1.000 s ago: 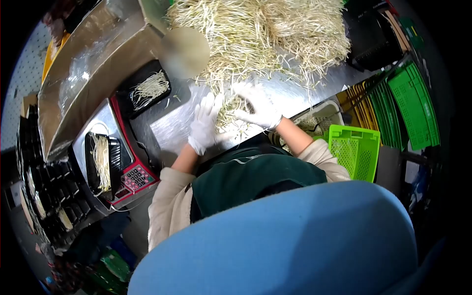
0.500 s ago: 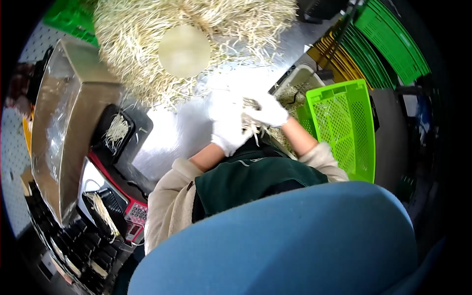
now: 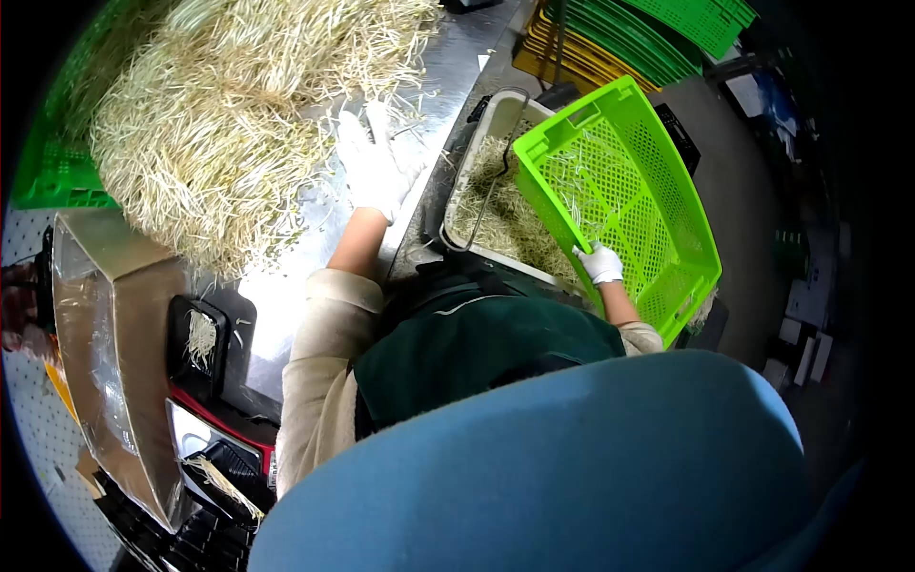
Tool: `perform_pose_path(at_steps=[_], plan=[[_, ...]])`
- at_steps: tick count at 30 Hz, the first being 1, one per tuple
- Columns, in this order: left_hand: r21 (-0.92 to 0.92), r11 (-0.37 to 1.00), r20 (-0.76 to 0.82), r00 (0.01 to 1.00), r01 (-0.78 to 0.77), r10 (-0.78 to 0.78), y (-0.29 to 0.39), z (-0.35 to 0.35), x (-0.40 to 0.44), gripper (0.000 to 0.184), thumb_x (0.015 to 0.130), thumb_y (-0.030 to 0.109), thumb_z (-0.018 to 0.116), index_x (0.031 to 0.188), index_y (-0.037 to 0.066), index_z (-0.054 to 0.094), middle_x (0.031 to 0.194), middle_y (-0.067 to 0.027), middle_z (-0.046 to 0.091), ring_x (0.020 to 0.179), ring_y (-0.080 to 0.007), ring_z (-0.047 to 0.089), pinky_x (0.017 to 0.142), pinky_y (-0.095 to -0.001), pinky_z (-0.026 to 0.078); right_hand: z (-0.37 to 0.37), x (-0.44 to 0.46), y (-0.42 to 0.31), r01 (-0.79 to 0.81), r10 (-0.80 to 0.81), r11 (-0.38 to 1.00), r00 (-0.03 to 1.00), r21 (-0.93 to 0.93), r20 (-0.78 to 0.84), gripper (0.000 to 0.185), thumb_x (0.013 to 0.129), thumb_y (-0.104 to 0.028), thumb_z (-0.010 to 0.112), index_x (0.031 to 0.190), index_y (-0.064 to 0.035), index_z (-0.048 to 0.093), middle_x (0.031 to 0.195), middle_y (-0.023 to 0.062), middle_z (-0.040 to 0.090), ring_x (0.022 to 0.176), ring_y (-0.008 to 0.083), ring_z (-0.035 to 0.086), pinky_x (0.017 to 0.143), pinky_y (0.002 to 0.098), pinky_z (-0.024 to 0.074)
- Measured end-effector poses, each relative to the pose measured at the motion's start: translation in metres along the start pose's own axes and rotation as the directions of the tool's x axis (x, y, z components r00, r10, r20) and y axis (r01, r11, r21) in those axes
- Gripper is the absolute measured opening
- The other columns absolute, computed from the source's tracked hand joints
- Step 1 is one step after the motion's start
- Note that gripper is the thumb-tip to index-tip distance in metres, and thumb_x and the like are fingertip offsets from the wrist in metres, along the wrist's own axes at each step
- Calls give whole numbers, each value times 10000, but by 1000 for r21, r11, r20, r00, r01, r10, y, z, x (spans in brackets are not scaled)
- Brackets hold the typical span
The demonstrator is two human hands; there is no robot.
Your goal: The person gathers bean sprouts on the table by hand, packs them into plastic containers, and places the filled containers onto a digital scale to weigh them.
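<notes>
My left hand (image 3: 373, 170), in a white glove, has its fingers spread over the steel table (image 3: 315, 205) beside a big pile of bean sprouts (image 3: 219, 124). Whether it presses on the table I cannot tell. My right hand (image 3: 600, 263), gloved too, is closed on the near rim of a bright green perforated crate (image 3: 701, 229). The crate is tilted, and a few sprouts cling to its inside. Partly beneath it stands a pale bin (image 3: 464, 205) holding loose sprouts and scraps.
Left of me are a black tray with sprouts (image 3: 198, 348), a red scale (image 3: 224, 419) bearing another black tray (image 3: 224, 481), and a cardboard box (image 3: 133, 362). Stacked green and yellow crates (image 3: 620, 43) stand at the back right. Part of another person (image 3: 24, 319) shows at far left.
My hands have parted; the sprouts between them are gone from view. The left moved forward to the pile's edge, the right went to the crate and took its rim. The view shifted right.
</notes>
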State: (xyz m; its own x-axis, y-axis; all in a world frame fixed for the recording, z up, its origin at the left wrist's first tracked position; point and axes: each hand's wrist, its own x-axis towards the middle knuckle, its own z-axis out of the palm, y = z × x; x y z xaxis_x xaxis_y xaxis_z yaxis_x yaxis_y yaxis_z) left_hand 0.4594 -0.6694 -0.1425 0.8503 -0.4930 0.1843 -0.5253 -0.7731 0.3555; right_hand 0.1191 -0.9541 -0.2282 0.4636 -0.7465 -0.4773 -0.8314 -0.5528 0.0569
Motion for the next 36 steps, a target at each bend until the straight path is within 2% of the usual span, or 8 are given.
perform_pose_path(at_steps=[4,9,12,13,21,25,27,36], plan=[[-8,1000,54,999,-5,5,2,10,14,1018,753,451,711,1502,105,115,1502,-309,121,1359,-491,176,1120,-503,163,-8,8,-16,-25,39,997,979,69,-201,578,777,-663,576,955,-122,680,844,203,680,816,355,667,740,446,525],[37,987,-31,987,-155,156,8,32,7,766,833,323,633,1458,78,265,1449,-247,306,1315,-455,286,1096,-491,228,-40,59,-37,-33,80,972,978,233,-192,546,817,-605,562,1009,-103,664,970,209,670,926,377,640,825,441,498],[-242,952,415,866,-190,278,64,-9,-1,644,814,253,635,1396,113,398,1428,-203,383,1325,-392,319,1081,-483,268,-35,66,-46,48,-4,972,982,230,-186,512,827,-556,597,1049,-101,672,941,216,671,899,367,645,806,423,498],[-416,837,125,890,-354,439,58,37,-29,641,821,236,636,1408,146,394,1449,-197,356,1318,-386,330,1082,-480,274,-47,58,-53,-1,33,959,994,283,-109,523,820,-539,608,1086,-91,651,1000,223,657,946,365,634,836,421,492],[-644,706,160,850,-296,502,-2,-59,-89,466,863,124,622,1301,46,482,1181,-203,569,1001,-313,576,885,-369,456,-89,43,-82,237,-136,936,924,258,-356,738,718,-404,768,1290,-18,506,1216,227,574,1114,376,562,948,404,458],[-687,-173,654,705,705,276,-64,-92,-171,325,939,78,540,1259,20,532,997,-50,639,768,-87,563,722,-227,467,-110,22,-202,883,-555,427,427,196,-713,681,761,-298,736,1325,-22,472,1299,206,528,1197,360,506,1032,394,393],[-802,161,547,815,575,-191,-62,-99,-210,310,951,79,530,1253,15,550,949,-3,627,745,-36,519,689,-186,444,-127,-18,-272,977,-729,191,209,99,-652,715,772,-263,741,1355,11,431,1352,212,484,1258,332,467,1060,388,359],[-860,50,394,723,509,-568,-76,-101,-277,353,931,126,572,1256,-10,551,886,11,601,681,-58,504,660,-195,456,-149,-100,-456,973,-857,-201,-231,-114,-460,955,699,-396,781,1424,-12,291,1386,233,424,1258,367,448,1060,401,360]])
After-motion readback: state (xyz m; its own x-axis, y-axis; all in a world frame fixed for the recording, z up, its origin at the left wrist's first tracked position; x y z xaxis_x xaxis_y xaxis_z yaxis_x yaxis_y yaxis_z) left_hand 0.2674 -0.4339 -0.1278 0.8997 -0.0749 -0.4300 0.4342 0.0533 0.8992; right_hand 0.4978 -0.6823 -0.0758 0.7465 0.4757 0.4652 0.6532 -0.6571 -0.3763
